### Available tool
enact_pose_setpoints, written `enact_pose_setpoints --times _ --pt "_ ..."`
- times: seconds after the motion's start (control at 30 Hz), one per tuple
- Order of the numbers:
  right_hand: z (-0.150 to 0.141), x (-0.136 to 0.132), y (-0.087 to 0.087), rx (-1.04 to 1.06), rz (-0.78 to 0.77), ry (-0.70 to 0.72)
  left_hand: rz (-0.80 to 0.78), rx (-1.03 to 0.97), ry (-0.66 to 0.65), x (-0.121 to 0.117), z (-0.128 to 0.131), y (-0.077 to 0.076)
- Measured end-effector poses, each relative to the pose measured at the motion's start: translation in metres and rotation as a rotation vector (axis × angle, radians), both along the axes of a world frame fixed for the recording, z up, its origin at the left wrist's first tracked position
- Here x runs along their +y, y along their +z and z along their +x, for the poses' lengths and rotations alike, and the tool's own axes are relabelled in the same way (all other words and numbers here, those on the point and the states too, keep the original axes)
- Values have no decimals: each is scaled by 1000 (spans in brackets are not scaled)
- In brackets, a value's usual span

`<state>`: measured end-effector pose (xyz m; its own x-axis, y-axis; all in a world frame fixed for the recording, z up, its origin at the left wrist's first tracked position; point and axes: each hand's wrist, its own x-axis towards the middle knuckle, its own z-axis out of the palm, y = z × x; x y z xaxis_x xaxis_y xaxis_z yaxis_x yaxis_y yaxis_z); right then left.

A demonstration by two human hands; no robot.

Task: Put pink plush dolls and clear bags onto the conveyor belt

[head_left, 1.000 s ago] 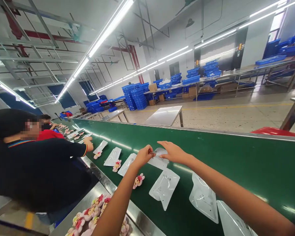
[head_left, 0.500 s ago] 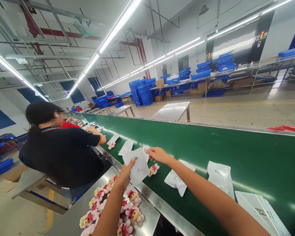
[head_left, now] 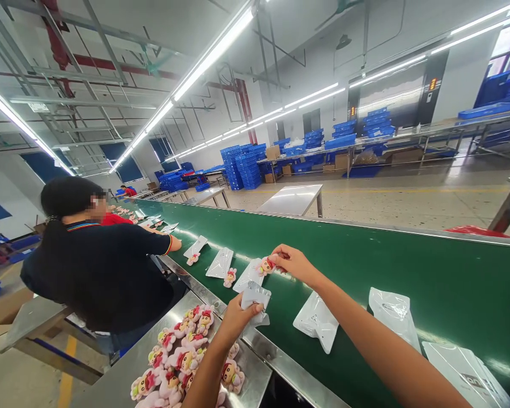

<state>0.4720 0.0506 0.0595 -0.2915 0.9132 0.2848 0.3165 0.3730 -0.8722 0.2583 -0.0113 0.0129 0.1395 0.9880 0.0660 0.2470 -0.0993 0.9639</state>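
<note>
My left hand (head_left: 243,317) is closed on a small white plastic pouch (head_left: 256,294), which is bent over and held above the belt's near metal edge. In the fingertips of my right hand (head_left: 292,262) is a small pink plush doll (head_left: 265,266) with a red top. The doll is over another white pouch (head_left: 247,276) on the green conveyor belt (head_left: 348,255); whether it touches that pouch I cannot tell. Just left of it, a second plush doll (head_left: 230,277) lies beside a flat pouch (head_left: 220,263). Many similar dolls (head_left: 182,360) are heaped on the metal table by my left forearm.
More white pouches (head_left: 317,322) lie along the belt on the right, with a stack of pouches (head_left: 467,371) nearest me. A co-worker in a dark shirt (head_left: 106,269) sits at the left, reaching over the belt. Blue crates (head_left: 240,165) stand beyond.
My right hand has moved slightly right and now holds a doll. The pouch in my left hand has gone from flat to bent and sits lower. My view has shifted a little.
</note>
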Motion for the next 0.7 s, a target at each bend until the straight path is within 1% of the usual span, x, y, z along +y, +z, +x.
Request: enact_pose_setpoints --times 0.03,0.07,0.13,0.2,0.27,0.37,0.4,0.47,0.53,0.57,0.63,0.67,0.7 --pt "4 -8 9 68 21 45 5 11 -23 0 3 0" --pt "7 -16 16 91 34 93 2 13 -45 0 5 0" --pt "11 -32 26 -5 58 136 -9 6 -84 1 9 0" --pt "13 -44 29 -167 90 101 -11 4 -123 0 14 0" --pt "13 -51 27 -276 101 63 -12 4 -175 -2 19 1" --pt "11 -56 22 -335 90 33 -37 -14 -248 -5 29 5" --pt "10 -57 20 -351 122 6 -45 -25 -261 -6 33 7" --pt "9 -61 16 -381 257 -18 -58 -49 -270 -6 40 11" --pt "9 -66 12 -399 385 42 -47 -62 -252 -6 47 13" --pt "9 -69 10 -411 411 90 -27 -50 -236 -6 50 13" --pt "13 -74 6 -447 384 155 24 -4 -213 -6 57 12" --pt "16 -75 5 -459 346 174 35 18 -230 -6 60 12" --pt "20 -75 5 -461 304 195 29 30 -281 -6 61 12"
